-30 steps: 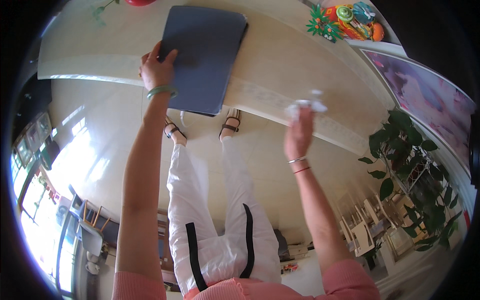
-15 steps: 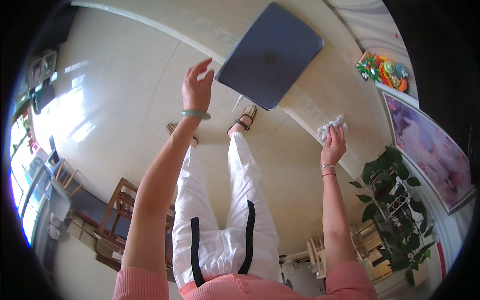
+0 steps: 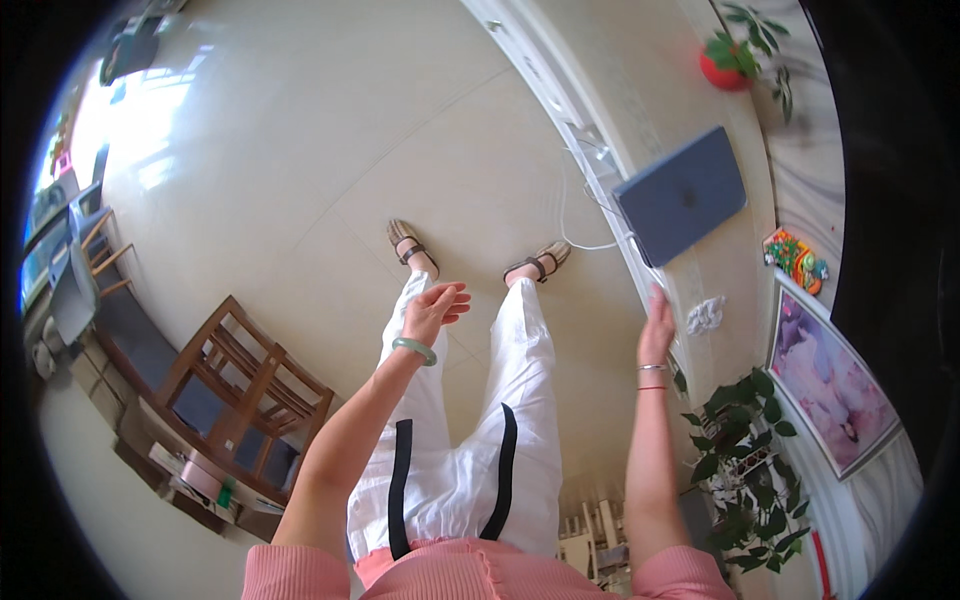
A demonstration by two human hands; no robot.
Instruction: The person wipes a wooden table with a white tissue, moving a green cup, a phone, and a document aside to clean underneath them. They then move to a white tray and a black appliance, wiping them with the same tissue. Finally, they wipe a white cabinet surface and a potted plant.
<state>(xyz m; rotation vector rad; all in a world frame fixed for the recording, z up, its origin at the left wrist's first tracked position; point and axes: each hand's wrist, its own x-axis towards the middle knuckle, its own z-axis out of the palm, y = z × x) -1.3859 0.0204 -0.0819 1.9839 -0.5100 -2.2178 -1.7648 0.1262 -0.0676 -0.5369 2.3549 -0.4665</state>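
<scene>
My left hand (image 3: 435, 309) hangs in front of my white trousers with its fingers apart, holding nothing. A green bangle (image 3: 414, 350) circles that wrist. My right hand (image 3: 657, 328) is beside the front edge of a long pale cabinet, fingers stretched out, with nothing seen in it. Close by on the cabinet top lies a crumpled white cloth (image 3: 706, 315), apart from the hand. Just beyond my right fingertips, a flat dark blue device (image 3: 682, 195), like a closed laptop or tablet, rests at the cabinet's front edge.
A white cable (image 3: 564, 215) loops from the cabinet front over the tiled floor. A red potted plant (image 3: 724, 68), a colourful ornament (image 3: 797, 262) and a framed picture (image 3: 832, 380) line the right side. Leafy greenery (image 3: 750, 470) stands nearer. Wooden chairs (image 3: 240, 400) are at left.
My right hand has let go of the white cloth, which stays on the cabinet. My left hand has come down and away from the dark blue device. The view has shifted back from the cabinet.
</scene>
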